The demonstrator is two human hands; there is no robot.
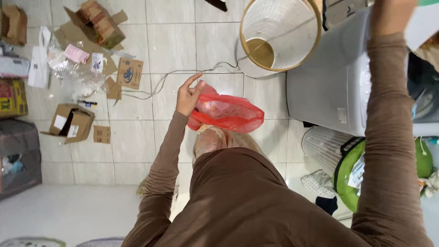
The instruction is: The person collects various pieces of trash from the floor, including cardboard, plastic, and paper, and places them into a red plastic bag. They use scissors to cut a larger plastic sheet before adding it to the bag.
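Note:
My left hand (pixel 188 95) grips the edge of a crumpled red plastic bag (pixel 228 113), held out in front of my body above the tiled floor. My right arm in a brown sleeve reaches up at the right edge of the view. My right hand (pixel 389 13) is raised beside a white sheet-like thing (pixel 423 25) at the top right corner, above the grey washing machine (pixel 327 77). Whether that hand grips the white thing cannot be told, since its fingers run out of view.
A white laundry basket with a tan rim (pixel 279 36) stands beside the machine. A second white basket (pixel 322 146) and a green bag (pixel 350 180) sit lower right. Cardboard boxes (pixel 73 121) and scraps litter the floor at the left. A grey cable (pixel 183 73) crosses the tiles.

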